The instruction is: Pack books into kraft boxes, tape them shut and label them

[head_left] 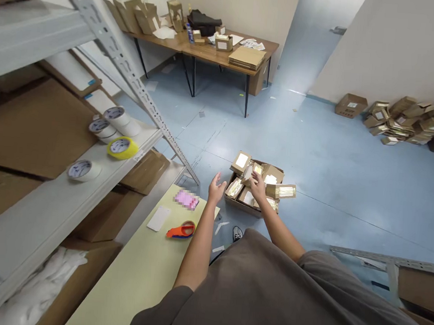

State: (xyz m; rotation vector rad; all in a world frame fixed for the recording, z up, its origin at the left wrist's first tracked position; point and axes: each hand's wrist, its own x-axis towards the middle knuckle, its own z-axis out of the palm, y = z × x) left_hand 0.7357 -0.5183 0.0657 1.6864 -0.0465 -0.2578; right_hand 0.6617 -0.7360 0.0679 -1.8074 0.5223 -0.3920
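Below me on the floor, an open cardboard carton (244, 208) is filled with several small brown boxes with white labels. One small box (240, 162) lies over its far left corner, and another box (285, 191) juts out past the right side. My left hand (217, 187) is held in the air just left of the carton, fingers apart, with nothing in it. Over the carton's middle is my right hand (257, 186), its fingers spread above the boxes; whether it touches one I cannot tell.
On a pale yellow table (133, 266) at left lie an orange tape dispenser (180, 230), a white card (159, 218) and a blurred pink item (186, 199). A metal shelf (122, 175) carries tape rolls (122, 147). Behind stands a wooden desk (210, 54); boxes (412, 118) are heaped at right.
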